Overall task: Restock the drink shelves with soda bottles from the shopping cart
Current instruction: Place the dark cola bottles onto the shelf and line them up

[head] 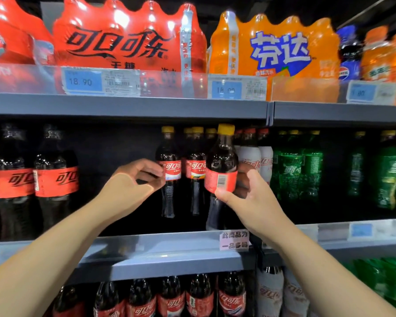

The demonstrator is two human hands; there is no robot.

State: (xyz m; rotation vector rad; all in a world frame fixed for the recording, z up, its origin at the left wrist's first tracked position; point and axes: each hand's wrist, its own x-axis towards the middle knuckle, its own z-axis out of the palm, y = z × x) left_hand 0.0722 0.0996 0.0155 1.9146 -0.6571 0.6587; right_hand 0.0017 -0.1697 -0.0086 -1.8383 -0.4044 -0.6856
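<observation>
Placing step, I judge: the right hand has its grip wrapped round a yellow-capped dark cola bottle with a red label at the front of the grey middle shelf, the left hand curls against a shelved cola bottle, its grip unclear, and next comes sliding the bottle upright into the row.

You can read 可口可乐 on the red shrink-wrapped multipack, 芬达 on the orange shrink-wrapped multipack, 18.90 on the blue price tag, 可口可 on the shelved yellow-capped dark cola bottle, and 此商品为 一品多码 on the pink shelf-edge sign.
</observation>
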